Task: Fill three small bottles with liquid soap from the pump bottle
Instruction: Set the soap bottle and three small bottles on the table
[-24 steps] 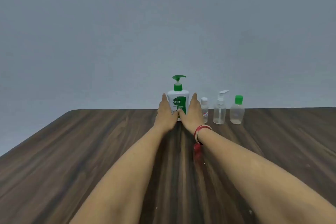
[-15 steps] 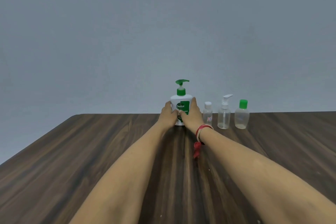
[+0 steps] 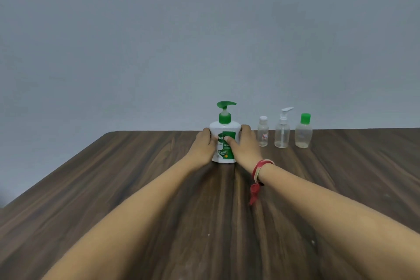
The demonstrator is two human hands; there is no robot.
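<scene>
The pump bottle (image 3: 228, 151) stands upright on the table (image 3: 136, 188), long axis vertical, green spout pointing right; the left hand (image 3: 205, 146) and right hand (image 3: 247, 146) clamp its sides, thumbs curled across the label, the other fingers hidden behind it; just right of the right fingers stand the white-capped bottle (image 3: 263, 135), spray-top bottle (image 3: 282, 135) and green-capped bottle (image 3: 303, 135), upright, their contents hard to make out.

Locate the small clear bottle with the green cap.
In the head view, the green-capped clear bottle stands near the wooden table's far edge, rightmost in the row, beside the clear white-pump bottle.
</scene>
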